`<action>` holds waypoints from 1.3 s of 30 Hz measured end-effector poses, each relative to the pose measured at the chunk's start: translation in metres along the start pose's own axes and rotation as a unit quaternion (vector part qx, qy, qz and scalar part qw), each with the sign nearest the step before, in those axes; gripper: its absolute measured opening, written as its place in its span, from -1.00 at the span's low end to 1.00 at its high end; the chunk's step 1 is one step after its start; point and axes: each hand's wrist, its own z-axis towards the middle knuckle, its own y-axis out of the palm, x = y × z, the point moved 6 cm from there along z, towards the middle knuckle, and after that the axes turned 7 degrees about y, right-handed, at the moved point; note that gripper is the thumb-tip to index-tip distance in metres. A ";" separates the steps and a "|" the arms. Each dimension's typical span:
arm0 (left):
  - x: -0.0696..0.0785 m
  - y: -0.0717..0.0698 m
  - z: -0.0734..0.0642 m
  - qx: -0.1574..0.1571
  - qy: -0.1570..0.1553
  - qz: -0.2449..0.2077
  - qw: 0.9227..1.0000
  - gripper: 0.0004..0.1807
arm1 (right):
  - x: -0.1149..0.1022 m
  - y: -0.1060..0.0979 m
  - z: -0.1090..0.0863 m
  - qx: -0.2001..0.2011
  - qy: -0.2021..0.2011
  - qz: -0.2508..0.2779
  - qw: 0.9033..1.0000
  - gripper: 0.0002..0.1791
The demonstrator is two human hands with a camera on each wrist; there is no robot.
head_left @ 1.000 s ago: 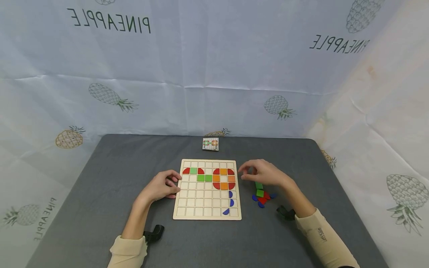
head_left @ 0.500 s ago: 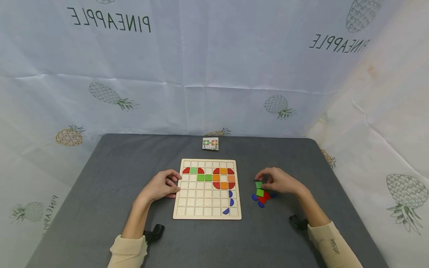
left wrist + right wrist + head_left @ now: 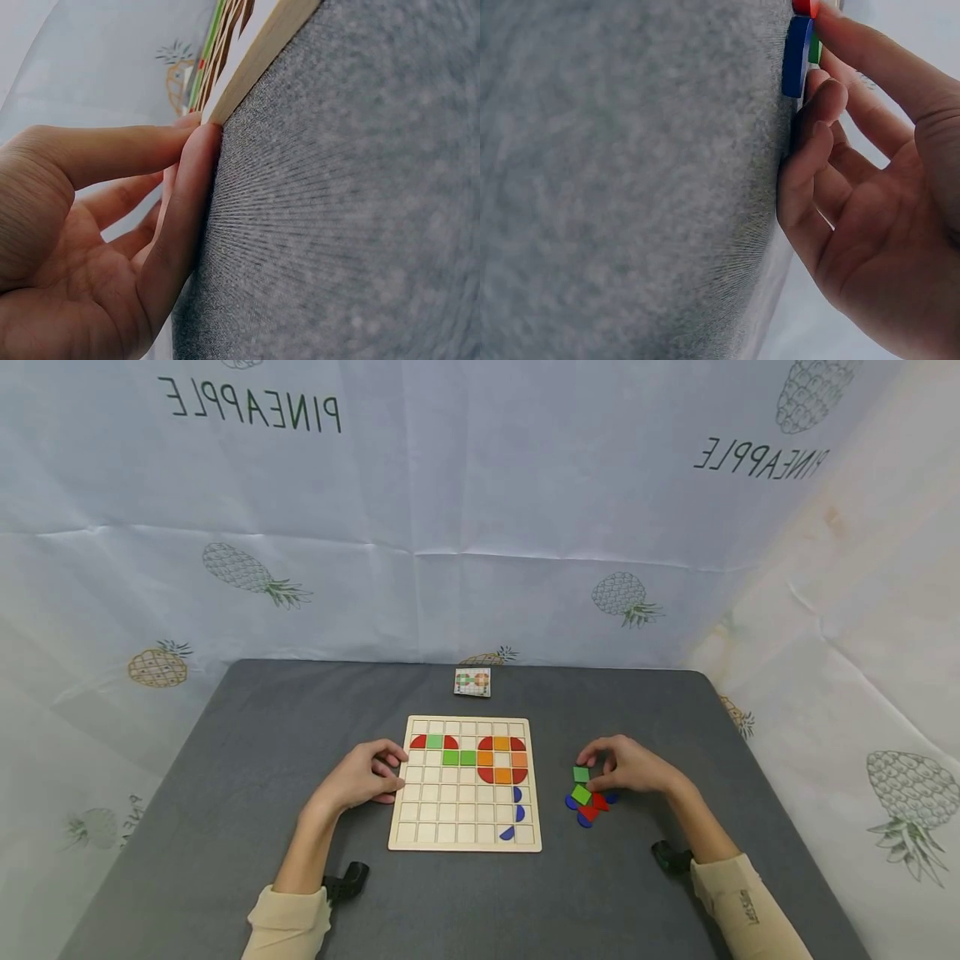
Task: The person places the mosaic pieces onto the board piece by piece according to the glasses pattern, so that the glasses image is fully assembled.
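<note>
A pale wooden grid board (image 3: 442, 822) lies flat on the table. My left hand (image 3: 363, 774) holds its left edge; in the left wrist view, the thumb and a finger (image 3: 191, 180) meet at the board's rim. Red quarter-round, green and orange square pieces sit in upper cells, and several blue half-round pieces (image 3: 519, 813) lie lower right. To the right of the board, my right hand (image 3: 630, 766) bends loosely over a small pile. Its thumb is near a tilted green square (image 3: 581, 794) and red pieces (image 3: 589, 813); another green square (image 3: 581, 774) lies under the forefinger. No piece shows clearly pinched.
A small pattern card (image 3: 472, 682) is at the back of the grey table (image 3: 480, 910), behind the board. Blue pieces (image 3: 584, 821) edge the pile. A pineapple-printed curtain (image 3: 450, 510) hangs behind the table. Dark wrist mounts (image 3: 347, 883) sit below both hands.
My right hand has moved right and down from beside the board to the pile. The lower green square has turned, and the red pieces have shifted slightly. My left hand stays at the board's edge.
</note>
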 end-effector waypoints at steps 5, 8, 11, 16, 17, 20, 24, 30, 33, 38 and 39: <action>-0.001 0.000 0.001 -0.001 -0.002 -0.002 1.000 -0.60 | 0.001 0.000 0.001 0.003 -0.002 -0.005 1.000 -0.68; -0.001 0.000 0.002 -0.002 -0.002 -0.004 1.000 -0.60 | 0.000 0.000 0.000 0.005 -0.007 -0.008 1.000 -0.69; 0.000 -0.001 0.002 -0.002 -0.004 -0.005 1.000 -0.60 | 0.000 0.001 -0.001 0.007 -0.012 -0.005 1.000 -0.68; 0.001 -0.001 0.002 -0.004 -0.005 -0.006 1.000 -0.60 | -0.001 0.001 -0.003 0.012 -0.014 0.000 1.000 -0.68; 0.001 -0.001 0.002 -0.004 -0.006 -0.007 1.000 -0.60 | -0.001 0.001 -0.004 0.013 -0.015 0.000 1.000 -0.67; 0.002 -0.001 0.002 -0.004 -0.004 -0.007 1.000 -0.59 | -0.007 0.000 -0.004 0.022 -0.018 0.000 1.000 -0.67; 0.004 -0.002 0.001 -0.005 0.002 -0.007 1.000 -0.57 | -0.022 0.001 -0.002 0.038 -0.027 -0.002 0.999 -0.67; 0.002 -0.002 0.002 -0.002 0.003 -0.002 1.000 -0.57 | -0.052 0.010 0.007 0.046 -0.044 -0.004 0.998 -0.67; 0.001 -0.002 0.003 -0.001 0.000 -0.002 1.000 -0.59 | -0.067 0.015 0.016 0.054 -0.056 0.008 0.997 -0.68; 0.001 -0.001 0.002 -0.003 0.004 -0.003 1.000 -0.59 | -0.086 0.022 0.033 0.064 -0.062 0.026 0.996 -0.69; 0.002 -0.001 0.002 -0.004 0.005 -0.002 1.000 -0.59 | -0.090 0.024 0.037 0.063 -0.061 0.031 0.996 -0.69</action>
